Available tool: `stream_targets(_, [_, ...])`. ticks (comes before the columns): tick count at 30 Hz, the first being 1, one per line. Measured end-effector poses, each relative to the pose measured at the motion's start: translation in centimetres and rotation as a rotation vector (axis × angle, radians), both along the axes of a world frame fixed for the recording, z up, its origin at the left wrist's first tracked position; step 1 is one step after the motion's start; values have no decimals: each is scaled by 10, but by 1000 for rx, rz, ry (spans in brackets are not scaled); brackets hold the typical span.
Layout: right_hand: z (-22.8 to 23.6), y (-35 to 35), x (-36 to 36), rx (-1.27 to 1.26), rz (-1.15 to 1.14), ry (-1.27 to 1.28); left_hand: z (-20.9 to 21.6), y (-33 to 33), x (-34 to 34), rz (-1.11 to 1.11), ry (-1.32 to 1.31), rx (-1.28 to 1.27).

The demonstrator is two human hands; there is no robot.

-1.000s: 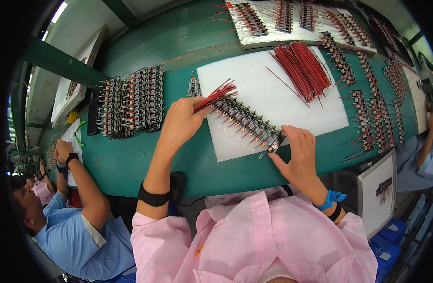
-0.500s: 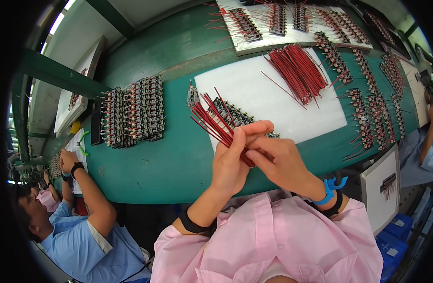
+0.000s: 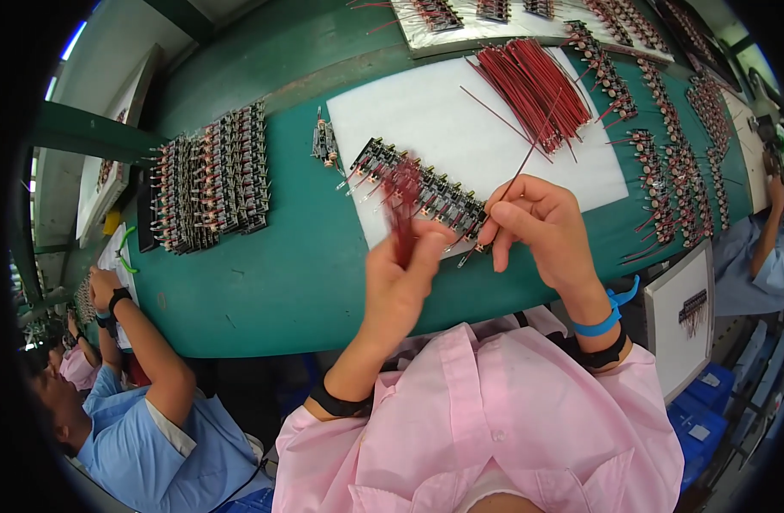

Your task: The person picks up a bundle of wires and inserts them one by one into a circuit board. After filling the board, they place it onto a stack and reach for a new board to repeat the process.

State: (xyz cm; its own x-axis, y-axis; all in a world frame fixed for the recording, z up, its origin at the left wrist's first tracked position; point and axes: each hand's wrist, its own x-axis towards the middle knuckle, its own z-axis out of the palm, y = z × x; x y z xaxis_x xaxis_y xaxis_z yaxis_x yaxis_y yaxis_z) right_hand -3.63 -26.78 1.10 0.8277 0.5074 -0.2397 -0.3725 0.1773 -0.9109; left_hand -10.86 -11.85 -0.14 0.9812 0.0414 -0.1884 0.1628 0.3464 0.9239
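Head cam: our L hand grips a red wire bundle, blurred; our R hand pinches one single wire. Board strip lies over white sheet, long axis upper-L to lower-R; lower-R end's nearest our R hand, contact unclear.

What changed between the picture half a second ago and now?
The right hand left the red wire bundle, moving right and away from the body to the right end of the board strip; it now holds a single wire. The left hand kept the bundle. The wire pile and board stacks look unchanged.
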Motion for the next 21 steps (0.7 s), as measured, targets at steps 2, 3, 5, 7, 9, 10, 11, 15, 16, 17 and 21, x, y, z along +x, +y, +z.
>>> stream_targets(2, [-6, 4, -3, -10, 3, -37, 2, -9, -1, 39, 72, 199])
stream_targets(3, [-8, 5, -4, -14, 4, -57, 1, -11, 0, 39, 56, 208])
stream_targets(5, [-10, 6, -8, -26, 12, -79, -1, -13, 0, 38, 28, 225])
stream_targets(7, [-12, 6, -12, -34, 9, -127, -6, -13, -1, 47, 14, 229])
stream_targets(9, [-14, 7, -15, -93, 34, -176, -11, -13, -2, 52, -22, 248])
stream_targets(10, [-14, 6, -16, -152, 55, -227, -11, -13, -2, 50, -17, 243])
stream_targets(11, [-15, 5, -17, -210, 78, -278, -11, -12, -3, 37, -15, 261])
stream_targets(15, [-19, -1, -14, -232, 137, -416, -7, -8, -3, -12, -11, 291])
stream_targets(16, [-19, -2, -14, -234, 139, -414, -5, -7, -3, -31, -13, 294])
stream_targets(17, [-18, -2, -14, -240, 151, -424, -5, -5, -3, -50, -14, 296])
stream_targets(21, [-16, -4, -14, -251, 182, -425, -11, 0, -3, -79, -85, 326])
